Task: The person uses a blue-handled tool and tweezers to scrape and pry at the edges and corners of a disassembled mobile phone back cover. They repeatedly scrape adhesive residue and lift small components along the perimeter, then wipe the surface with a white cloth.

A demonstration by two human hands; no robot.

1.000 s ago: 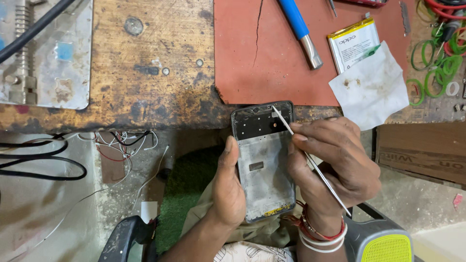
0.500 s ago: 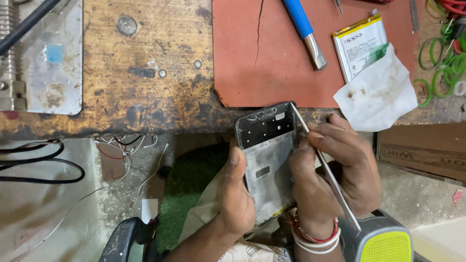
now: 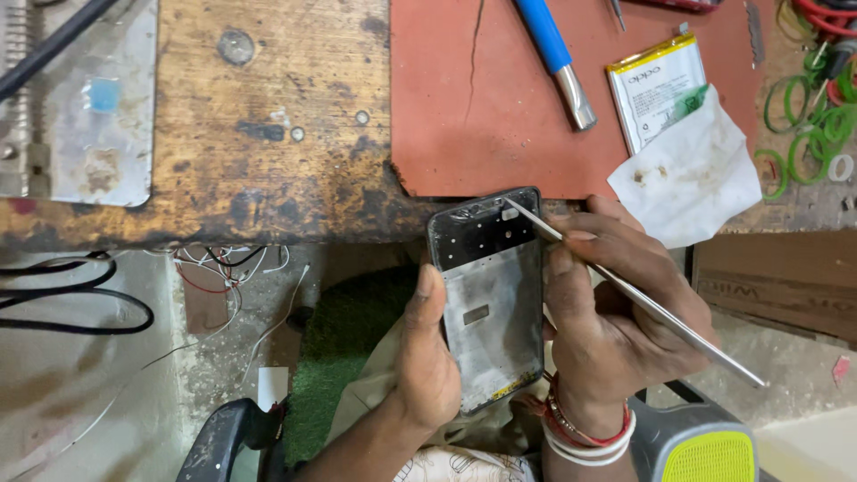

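While both hands grip the phone frame [image 3: 489, 303], a white-and-yellow battery [image 3: 656, 89] lies beyond.

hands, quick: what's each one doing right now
Left hand: closed on the phone frame.
Right hand: closed on metal tweezers, tip at the frame's top.

Battery [image 3: 656, 89], crumpled tissue [image 3: 692, 174], green bands [image 3: 803, 125]

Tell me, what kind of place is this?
Probably a phone repair bench: the left hand holds a stripped phone frame, the right hand works tweezers, and a loose phone battery lies on a red mat.
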